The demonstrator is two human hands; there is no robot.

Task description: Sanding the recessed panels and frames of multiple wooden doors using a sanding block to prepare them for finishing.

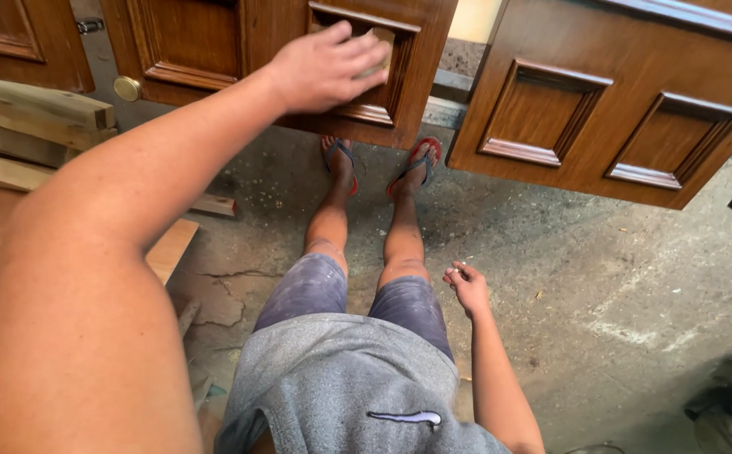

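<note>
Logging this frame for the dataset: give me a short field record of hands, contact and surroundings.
view: head camera, looking down at a standing person
left hand: raised, palm pressed on a recessed panel of the brown wooden door, something pale under the fingers
right hand: hanging beside the thigh, loosely curled, holds nothing visible
second door: panelled, to the right, untouched
floor: cracked concrete
left side: wooden planks
footwear: flip-flops

Soft daylight, sharp, wide-angle edge stretch
</note>
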